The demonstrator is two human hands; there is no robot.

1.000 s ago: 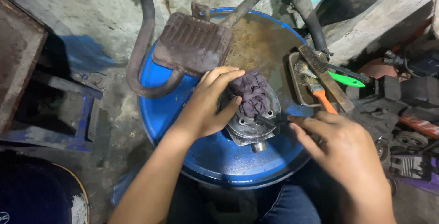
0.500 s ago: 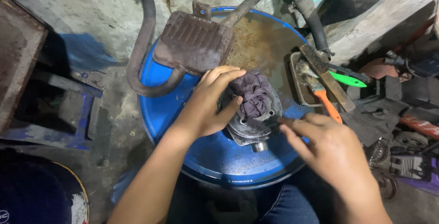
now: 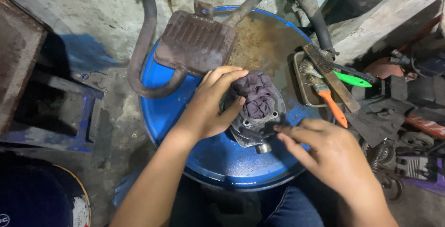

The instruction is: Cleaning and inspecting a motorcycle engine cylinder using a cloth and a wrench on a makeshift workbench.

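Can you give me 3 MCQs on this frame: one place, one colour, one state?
1. Where does the engine cylinder sit?
A. on the blue drum top
B. on the floor
C. in the metal tray

2. What colour is the paintbrush handle?
A. yellow
B. orange
C. white

3. What state is the cylinder's bore in?
A. open and bare
B. capped with a lid
C. stuffed with a dark cloth

Answers:
1 A, it rests on the drum lid under the left hand.
2 B, the orange handle lies across the tray.
3 C, cloth fills the bore while the right hand works at its edge.
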